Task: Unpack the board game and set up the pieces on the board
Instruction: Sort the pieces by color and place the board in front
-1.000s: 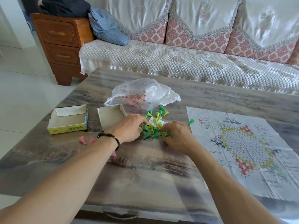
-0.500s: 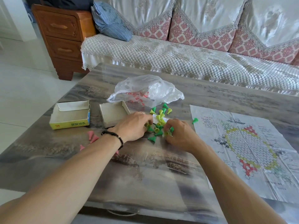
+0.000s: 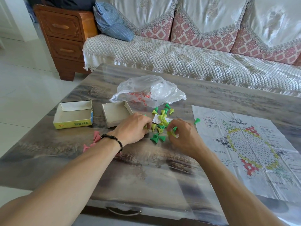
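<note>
Table: a dark marbled table [image 3: 146, 176] is seen from its near edge, where a metal drawer handle [image 3: 124, 211] is mounted.
Left hand: the left hand [image 3: 132, 128] is laid palm down near the middle of the table, a dark beaded bracelet [image 3: 114, 139] worn at the wrist; its fingers are curled onto the left side of the piece pile, and a yellow piece appears to be pinched at the fingertips, though this cannot be told for certain.
Right hand: the right hand [image 3: 184, 136] is placed just right of the pile, and a yellow-green piece [image 3: 172, 133] is pinched between its curled fingers.
Pieces: a loose pile of green and yellow cone pieces [image 3: 160, 126] is spread between the 2 hands, partly over a small white paper slip [image 3: 157, 119]; 1 green piece [image 3: 197, 120] is set apart at the left edge of the board.
Pink pieces: several pink cones [image 3: 96, 136] are scattered toward the left edge of the table.
Board: a creased paper board [image 3: 244, 144] is laid flat along the right side of the table.
Box halves: 2 open box halves are set left of the pile, the yellow-sided one [image 3: 73, 116] nearer the left edge, the plain one [image 3: 115, 115] beside the left hand.
Bag: a crumpled clear plastic bag [image 3: 148, 90] is left behind the pile.
Beyond the far edge: a quilted sofa [image 3: 179, 54] and a wooden drawer cabinet [image 3: 63, 36] are seen.
</note>
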The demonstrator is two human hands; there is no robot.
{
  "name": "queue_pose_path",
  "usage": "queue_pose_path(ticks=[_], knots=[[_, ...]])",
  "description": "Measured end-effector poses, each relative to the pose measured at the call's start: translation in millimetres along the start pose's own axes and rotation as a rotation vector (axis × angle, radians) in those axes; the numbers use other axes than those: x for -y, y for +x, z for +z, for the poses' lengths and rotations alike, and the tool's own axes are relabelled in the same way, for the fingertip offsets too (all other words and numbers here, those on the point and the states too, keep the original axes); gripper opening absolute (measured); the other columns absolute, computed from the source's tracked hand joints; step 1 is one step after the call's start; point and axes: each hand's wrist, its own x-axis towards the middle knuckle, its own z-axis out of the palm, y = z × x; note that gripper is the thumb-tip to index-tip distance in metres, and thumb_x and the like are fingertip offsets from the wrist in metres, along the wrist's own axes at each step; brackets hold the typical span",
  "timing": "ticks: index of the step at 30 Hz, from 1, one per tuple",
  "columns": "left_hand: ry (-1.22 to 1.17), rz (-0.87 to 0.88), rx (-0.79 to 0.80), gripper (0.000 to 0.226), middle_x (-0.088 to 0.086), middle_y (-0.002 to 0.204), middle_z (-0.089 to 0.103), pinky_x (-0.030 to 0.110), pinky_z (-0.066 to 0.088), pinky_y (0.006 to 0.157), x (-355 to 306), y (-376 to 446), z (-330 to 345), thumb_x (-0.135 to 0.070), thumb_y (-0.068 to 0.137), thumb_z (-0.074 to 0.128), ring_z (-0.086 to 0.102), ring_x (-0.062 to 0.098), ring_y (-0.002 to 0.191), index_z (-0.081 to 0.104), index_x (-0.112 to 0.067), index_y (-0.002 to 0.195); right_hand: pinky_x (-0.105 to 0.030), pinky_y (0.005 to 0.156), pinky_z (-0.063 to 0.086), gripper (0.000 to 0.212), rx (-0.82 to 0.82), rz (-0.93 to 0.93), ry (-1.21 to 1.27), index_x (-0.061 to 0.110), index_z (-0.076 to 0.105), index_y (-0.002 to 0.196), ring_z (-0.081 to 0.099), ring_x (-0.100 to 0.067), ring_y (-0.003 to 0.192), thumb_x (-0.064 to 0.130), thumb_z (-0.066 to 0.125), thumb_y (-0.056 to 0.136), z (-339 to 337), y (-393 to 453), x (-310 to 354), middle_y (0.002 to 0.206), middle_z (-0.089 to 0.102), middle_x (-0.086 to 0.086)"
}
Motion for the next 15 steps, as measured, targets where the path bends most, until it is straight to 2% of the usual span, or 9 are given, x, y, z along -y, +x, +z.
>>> queue_pose_path(ticks=[3, 7, 9, 11, 15], knots=[[0.009, 0.009, 0.031, 0.009, -0.001, 0.092, 0.065, 0.024, 0.039, 0.07, -4.9, -4.7, -5.6, -0.013, 0.086, 0.064, 0.055, 0.015, 0.088, 0.066, -0.019, 0.091, -0.03, 0.066, 0.045, 0.018, -0.071, 0.014, 0.045, 0.022, 0.06, 0.083, 0.055, -0.017, 0.071, 0.006, 0.065, 0.075, -4.1, -8.3, 0.5, 0.083, 0.06, 0.005], [-0.037, 0.002, 0.021, 0.01, -0.006, 0.082, 0.063, 0.019, 0.036, 0.064, -15.7, -18.9, -12.8, -0.012, 0.084, 0.064, 0.055, 0.009, 0.077, 0.067, -0.021, 0.085, -0.02, 0.064, 0.043, 0.015, -0.076, 0.024, 0.079, 0.021, 0.06, 0.081, 0.056, -0.01, 0.07, 0.009, 0.067, 0.077, -12.8, -29.1, 2.2, 0.08, 0.058, 0.012], [-0.152, -0.027, -0.001, 0.009, -0.011, 0.073, 0.06, 0.01, 0.034, 0.058, -25.2, -28.5, -15.8, -0.012, 0.082, 0.068, 0.053, 0.002, 0.066, 0.068, -0.021, 0.08, -0.015, 0.063, 0.041, 0.015, -0.054, 0.025, 0.086, 0.023, 0.059, 0.081, 0.056, -0.009, 0.069, 0.01, 0.067, 0.077, -14.7, -42.0, 4.4, 0.079, 0.058, 0.014], [-0.254, -0.032, 0.023, 0.01, -0.012, 0.071, 0.061, 0.008, 0.036, 0.055, -38.3, -38.4, -14.3, -0.012, 0.08, 0.069, 0.054, -0.001, 0.063, 0.068, -0.022, 0.079, -0.014, 0.061, 0.04, 0.018, -0.001, 0.039, 0.069, 0.027, 0.057, 0.08, 0.056, -0.007, 0.067, 0.011, 0.066, 0.077, -13.8, -54.1, 6.5, 0.078, 0.057, 0.015], [-0.224, 0.05, 0.131, 0.012, -0.008, 0.074, 0.064, 0.007, 0.035, 0.054, -66.9, -53.5, 8.1, -0.013, 0.078, 0.068, 0.055, 0.005, 0.065, 0.067, -0.022, 0.084, -0.014, 0.058, 0.036, 0.019, 0.115, 0.089, 0.054, 0.027, 0.055, 0.078, 0.053, -0.003, 0.064, 0.012, 0.067, 0.075, -12.9, -72.8, 7.8, 0.077, 0.052, 0.014]])
